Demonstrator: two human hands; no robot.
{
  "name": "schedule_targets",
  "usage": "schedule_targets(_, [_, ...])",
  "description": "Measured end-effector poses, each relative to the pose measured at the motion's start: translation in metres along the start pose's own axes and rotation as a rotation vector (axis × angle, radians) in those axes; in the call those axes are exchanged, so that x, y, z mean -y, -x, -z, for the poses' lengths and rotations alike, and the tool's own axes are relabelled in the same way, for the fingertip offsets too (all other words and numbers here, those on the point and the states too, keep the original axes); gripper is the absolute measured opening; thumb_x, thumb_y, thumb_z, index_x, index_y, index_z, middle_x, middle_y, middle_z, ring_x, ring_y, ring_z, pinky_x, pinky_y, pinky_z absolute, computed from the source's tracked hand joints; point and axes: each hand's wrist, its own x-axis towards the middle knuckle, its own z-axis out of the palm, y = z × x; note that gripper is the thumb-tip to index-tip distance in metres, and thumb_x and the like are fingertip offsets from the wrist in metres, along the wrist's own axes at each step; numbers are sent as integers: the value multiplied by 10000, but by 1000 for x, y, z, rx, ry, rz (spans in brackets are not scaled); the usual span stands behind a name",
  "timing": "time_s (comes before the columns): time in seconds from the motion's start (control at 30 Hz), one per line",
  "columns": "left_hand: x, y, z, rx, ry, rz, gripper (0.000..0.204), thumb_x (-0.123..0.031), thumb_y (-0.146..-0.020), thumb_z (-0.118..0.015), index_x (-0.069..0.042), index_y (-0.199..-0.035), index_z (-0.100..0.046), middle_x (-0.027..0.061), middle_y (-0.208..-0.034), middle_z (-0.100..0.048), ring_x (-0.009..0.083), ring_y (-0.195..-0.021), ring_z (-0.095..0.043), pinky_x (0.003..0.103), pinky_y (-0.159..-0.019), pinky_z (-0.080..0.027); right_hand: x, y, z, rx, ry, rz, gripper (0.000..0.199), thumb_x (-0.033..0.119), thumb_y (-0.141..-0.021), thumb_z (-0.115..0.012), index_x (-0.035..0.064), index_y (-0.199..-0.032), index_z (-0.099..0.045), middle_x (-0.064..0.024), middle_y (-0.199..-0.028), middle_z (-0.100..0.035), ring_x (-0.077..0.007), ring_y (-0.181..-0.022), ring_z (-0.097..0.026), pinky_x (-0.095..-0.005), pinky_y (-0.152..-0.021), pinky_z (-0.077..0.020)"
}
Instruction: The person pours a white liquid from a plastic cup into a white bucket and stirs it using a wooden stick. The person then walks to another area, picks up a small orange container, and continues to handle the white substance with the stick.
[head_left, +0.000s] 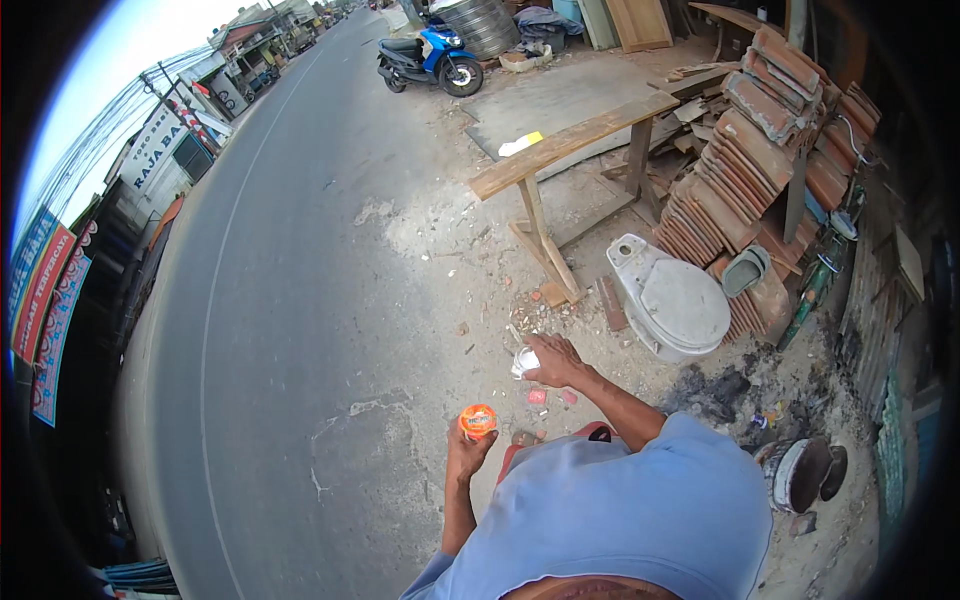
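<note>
Ground: we're out at a roadside, a grey asphalt road [290, 250] running off beyond and to the left of the fingers, and a dusty, rubble-strewn verge [470, 250] right under them.
Left hand [468, 452]: raised in front of the blue shirt [630, 510], fingers closed around a small orange cup [478, 420] that sits at the fingertips.
Right hand [556, 362]: stretched further forward, fingers curled tight on a crumpled white piece [525, 361] at its left edge.
Gap: the orange cup is near the white piece, just below and left of it, not touching.
Beyond the right hand: a rough wooden bench [570, 145] on splayed legs, its tabletop bare except for a pale yellow-white thing lying by its far side.
Right of the fingers: a white toilet bowl [672, 298] lying on the ground, leaning against stacked clay roof tiles [760, 160].
Far off: a blue scooter [430, 58] parked by the road, with a corrugated metal drum just beside it.
Low right: a round dark-rimmed bucket [800, 472] on the dirt.
Hard to tell: what the white piece actually is, it's too small and crushed.
Hidden: the shirt covers the person's legs and the ground straight beneath.
Cut off: the fisheye rim blacks out the shopfronts at far left and the shed at far right.
</note>
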Motion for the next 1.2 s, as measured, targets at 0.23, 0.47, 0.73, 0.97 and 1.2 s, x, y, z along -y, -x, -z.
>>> schedule_targets(0.23, [-64, -206, 80, 41, -129, -342, 457, -70, -768, -807, -14, -1182, -622, 128, -1085, -671, 278, -987, -659, 380, -918, -514, 50, -134, 64, -517, -23, 152, 830, 241, -741, -846, 32, -1428, -430, -198, -1296, -589, -378, -1172, -531, -475, -1024, -398])
schedule_targets(0.47, [-38, -369, 111, 17, -21, -212, 539, -52, -832, -747, -22, -1319, -517, 102, -1185, -639, 194, -1087, -622, 350, -961, -495, 37, -301, 78, -505, -17, 133, 828, 246, -739, -849, 51, -1430, -438, -184, -1293, -599, -375, -1172, -534, -477, -1025, -395])
schedule_targets(0.73, [5, -531, 176, -111, 276, 57, 511, -149, -896, -732, -22, -1326, -489, 93, -1116, -636, 154, -1002, -624, 333, -901, -515, 33, -530, 79, -229, -64, 192, 835, 389, -789, -808, 36, -1447, -436, -200, -1320, -593, -386, -1172, -540, -471, -1023, -406])
schedule_targets(0.97, [-1, -692, 195, -91, 454, 75, 548, -227, -930, -757, -5, -1352, -488, 80, -1031, -670, 164, -904, -647, 321, -795, -545, 26, -676, 96, -224, -61, 166, 829, 404, -802, -792, 33, -1452, -434, -190, -1330, -593, -383, -1180, -543, -472, -1025, -413])
schedule_targets(1.2, [-24, -911, 244, 299, 131, 56, 408, -142, -869, -814, -12, -1188, -595, 67, -1016, -678, 128, -803, -630, 267, -665, -519, -31, -811, 138, -347, 5, -221, 835, 390, -779, -805, 44, -1449, -446, -192, -1355, -592, -397, -1187, -552, -479, -1035, -420])
